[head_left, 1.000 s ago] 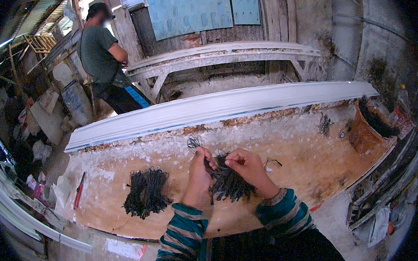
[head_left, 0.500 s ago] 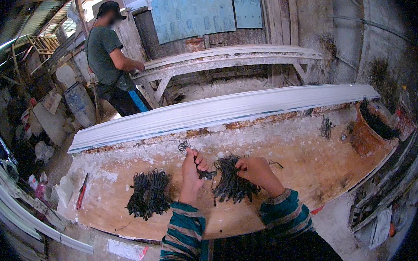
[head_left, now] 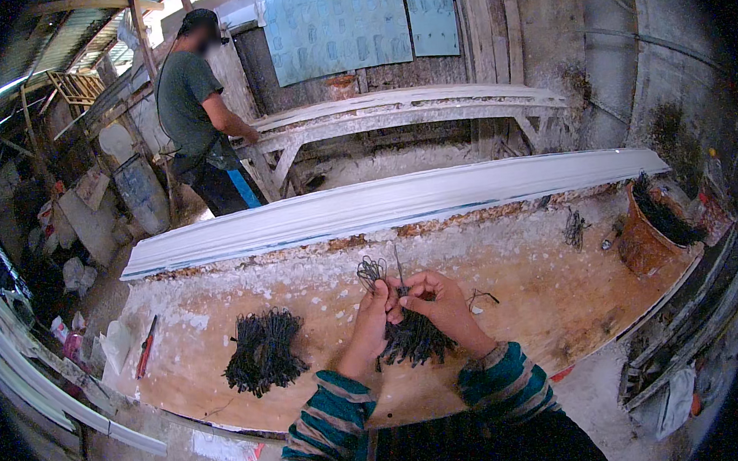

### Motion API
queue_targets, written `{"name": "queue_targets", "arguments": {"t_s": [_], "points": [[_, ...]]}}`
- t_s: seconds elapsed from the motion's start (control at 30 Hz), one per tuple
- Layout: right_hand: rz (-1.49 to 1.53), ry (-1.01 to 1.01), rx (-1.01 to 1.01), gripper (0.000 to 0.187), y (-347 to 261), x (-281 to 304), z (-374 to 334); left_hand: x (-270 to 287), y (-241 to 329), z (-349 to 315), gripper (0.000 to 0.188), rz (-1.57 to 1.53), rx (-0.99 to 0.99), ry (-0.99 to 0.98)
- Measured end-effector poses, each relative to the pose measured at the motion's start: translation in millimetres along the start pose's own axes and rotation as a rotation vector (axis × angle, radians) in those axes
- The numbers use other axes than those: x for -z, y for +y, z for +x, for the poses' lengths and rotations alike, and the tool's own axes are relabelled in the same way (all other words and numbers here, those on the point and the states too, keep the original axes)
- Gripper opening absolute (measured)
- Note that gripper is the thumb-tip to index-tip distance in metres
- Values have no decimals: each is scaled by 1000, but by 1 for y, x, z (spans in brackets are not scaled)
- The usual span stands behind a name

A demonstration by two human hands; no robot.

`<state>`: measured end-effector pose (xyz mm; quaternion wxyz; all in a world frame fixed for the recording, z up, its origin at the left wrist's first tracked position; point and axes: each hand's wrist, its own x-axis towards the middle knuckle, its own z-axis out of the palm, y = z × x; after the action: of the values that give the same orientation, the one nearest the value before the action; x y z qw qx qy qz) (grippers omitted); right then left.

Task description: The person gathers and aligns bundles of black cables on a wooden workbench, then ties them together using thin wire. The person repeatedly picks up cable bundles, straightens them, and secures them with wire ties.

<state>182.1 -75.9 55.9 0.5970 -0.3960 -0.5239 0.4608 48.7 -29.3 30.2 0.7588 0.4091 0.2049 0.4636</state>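
My left hand (head_left: 365, 330) is closed round a small bundle of thin dark looped strands (head_left: 372, 269), its loops sticking up above my fingers. Whether they are cord or wire I cannot tell. Right beside it, my right hand (head_left: 448, 308) pinches a dark strand (head_left: 399, 267) that stands up between the two hands. The fingertips of both hands meet there. Below them lies a pile of the same strands (head_left: 416, 344), partly hidden by my hands. Another pile (head_left: 264, 348) rests on the wooden board (head_left: 331, 309) to the left.
A long white moulding (head_left: 385, 209) runs along the board's far side. An orange-brown bucket (head_left: 642, 239) of dark strands stands right, near a loose clump (head_left: 574, 228). A red-handled tool (head_left: 146, 351) lies left. Beyond, a person (head_left: 192, 106) stands at another bench (head_left: 395, 110).
My left hand has moved right with its bundle to meet my right hand. My right hand has come slightly left, off the pile, and now pinches a strand beside the bundle.
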Motion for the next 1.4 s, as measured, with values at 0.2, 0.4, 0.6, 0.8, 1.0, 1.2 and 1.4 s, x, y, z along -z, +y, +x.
{"name": "queue_targets", "arguments": {"t_s": [0.2, 0.4, 0.6, 0.8, 1.0, 1.2, 1.4], "points": [[104, -61, 27, 10, 9, -2, -1, -5, -2, -1, 38, 94, -21, 62], [-287, -60, 76, 10, 16, -4, -2, 3, -8, 1, 38, 197, -35, 83], [-18, -109, 48, 14, 13, -6, 0, 9, 1, 5, 35, -16, -79, 90], [-153, -110, -25, 18, 17, 2, 0, 6, 11, 4, 38, -243, -49, -12], [-213, -95, 39, 29, 24, 8, 2, 12, 10, 9, 39, -329, 7, -91], [-257, -4, 122, 33, 20, 5, 2, 8, 13, 7, 38, -372, 22, -22], [-562, -41, 204, 28, 21, 12, 3, 28, 11, 13, 37, -591, 91, -278]]}}
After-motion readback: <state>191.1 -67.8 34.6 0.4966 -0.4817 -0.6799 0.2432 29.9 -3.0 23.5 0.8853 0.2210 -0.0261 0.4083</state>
